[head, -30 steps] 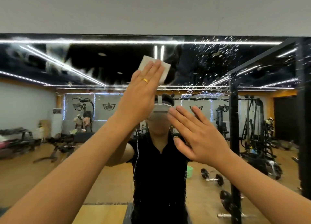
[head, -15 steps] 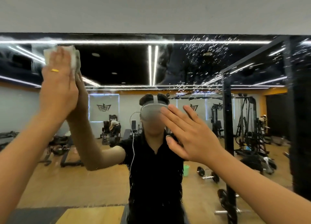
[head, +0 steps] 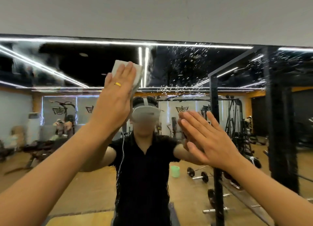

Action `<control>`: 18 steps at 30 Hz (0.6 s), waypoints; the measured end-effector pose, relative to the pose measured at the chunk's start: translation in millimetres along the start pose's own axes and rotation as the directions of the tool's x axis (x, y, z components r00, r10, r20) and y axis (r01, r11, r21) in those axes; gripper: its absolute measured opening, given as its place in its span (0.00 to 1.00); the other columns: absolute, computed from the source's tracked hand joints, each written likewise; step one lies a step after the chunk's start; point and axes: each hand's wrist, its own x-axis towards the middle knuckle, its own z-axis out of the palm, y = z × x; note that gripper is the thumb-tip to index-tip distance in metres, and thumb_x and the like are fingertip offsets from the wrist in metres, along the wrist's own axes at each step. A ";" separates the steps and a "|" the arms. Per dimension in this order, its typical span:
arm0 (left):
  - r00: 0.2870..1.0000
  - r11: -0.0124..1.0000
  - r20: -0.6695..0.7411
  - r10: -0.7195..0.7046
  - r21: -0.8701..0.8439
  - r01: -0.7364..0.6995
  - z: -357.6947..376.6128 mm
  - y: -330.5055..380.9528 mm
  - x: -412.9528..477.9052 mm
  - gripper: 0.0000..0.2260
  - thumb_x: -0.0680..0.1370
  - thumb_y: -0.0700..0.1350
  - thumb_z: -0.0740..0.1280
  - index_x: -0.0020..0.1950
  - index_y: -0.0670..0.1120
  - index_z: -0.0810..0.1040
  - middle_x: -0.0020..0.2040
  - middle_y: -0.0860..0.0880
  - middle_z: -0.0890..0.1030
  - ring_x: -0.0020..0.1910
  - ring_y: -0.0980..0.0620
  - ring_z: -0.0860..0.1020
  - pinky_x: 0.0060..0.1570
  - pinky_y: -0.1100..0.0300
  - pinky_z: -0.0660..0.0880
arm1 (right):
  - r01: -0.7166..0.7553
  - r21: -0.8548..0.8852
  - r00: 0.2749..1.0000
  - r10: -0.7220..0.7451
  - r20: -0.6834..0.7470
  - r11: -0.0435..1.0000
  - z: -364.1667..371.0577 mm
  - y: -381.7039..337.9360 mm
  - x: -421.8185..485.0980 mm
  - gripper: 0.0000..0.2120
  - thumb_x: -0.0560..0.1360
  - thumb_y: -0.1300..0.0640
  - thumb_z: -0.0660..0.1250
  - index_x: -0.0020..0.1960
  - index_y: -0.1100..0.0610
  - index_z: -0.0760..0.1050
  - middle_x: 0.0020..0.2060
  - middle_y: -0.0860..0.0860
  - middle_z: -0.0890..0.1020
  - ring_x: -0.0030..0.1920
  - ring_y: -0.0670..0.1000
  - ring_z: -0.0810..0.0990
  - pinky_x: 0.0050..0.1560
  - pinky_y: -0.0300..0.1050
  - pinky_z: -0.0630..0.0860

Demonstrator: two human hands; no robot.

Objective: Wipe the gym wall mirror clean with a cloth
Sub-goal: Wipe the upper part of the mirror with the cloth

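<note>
The wall mirror [head: 186,68] fills the view below a grey wall strip. Water droplets speckle its upper right part, and smeared streaks show at the upper left. My left hand [head: 115,98], with a gold ring, presses a folded white cloth [head: 135,71] flat against the glass high up, just left of centre, fingers straight. My right hand [head: 208,139] rests flat on the mirror at mid height, right of centre, fingers spread and holding nothing. Both hands meet their own reflections.
The mirror's top edge [head: 152,40] runs just above the cloth, with plain wall above. Reflected in the glass are a person in a black shirt, a black rack post [head: 215,141], dumbbells [head: 198,175], a green bucket [head: 175,171] and gym machines.
My left hand swept the cloth from centre to the mirror's upper left, then back right to just left of centre. My right hand stayed flat on the glass.
</note>
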 end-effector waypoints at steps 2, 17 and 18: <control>0.999 0.999 0.029 0.014 0.037 -0.016 10.5 10.9 14.7 0.26 0.85 0.37 0.56 0.84 0.41 0.55 0.84 0.43 0.55 0.84 0.46 0.49 0.79 0.49 0.42 | -0.012 -0.012 0.997 0.013 0.079 1.000 2.7 14.4 -14.3 0.31 0.83 0.45 0.56 0.82 0.58 0.58 0.83 0.56 0.57 0.83 0.55 0.55 0.81 0.61 0.51; 0.999 0.986 0.021 -0.039 0.161 0.036 35.6 44.5 116.2 0.27 0.85 0.38 0.54 0.84 0.42 0.51 0.85 0.43 0.50 0.84 0.44 0.48 0.81 0.46 0.44 | -0.011 0.013 0.999 0.010 0.033 1.000 18.1 22.6 -24.0 0.31 0.83 0.46 0.58 0.82 0.58 0.59 0.82 0.55 0.58 0.82 0.56 0.57 0.79 0.65 0.58; 0.999 0.987 0.007 -0.038 0.156 0.036 38.1 46.9 99.6 0.27 0.85 0.39 0.55 0.84 0.42 0.51 0.85 0.43 0.51 0.84 0.44 0.49 0.81 0.46 0.45 | -0.013 0.022 1.000 0.013 0.028 1.000 18.4 22.5 -23.7 0.31 0.83 0.46 0.58 0.82 0.58 0.60 0.82 0.55 0.59 0.82 0.56 0.57 0.79 0.65 0.58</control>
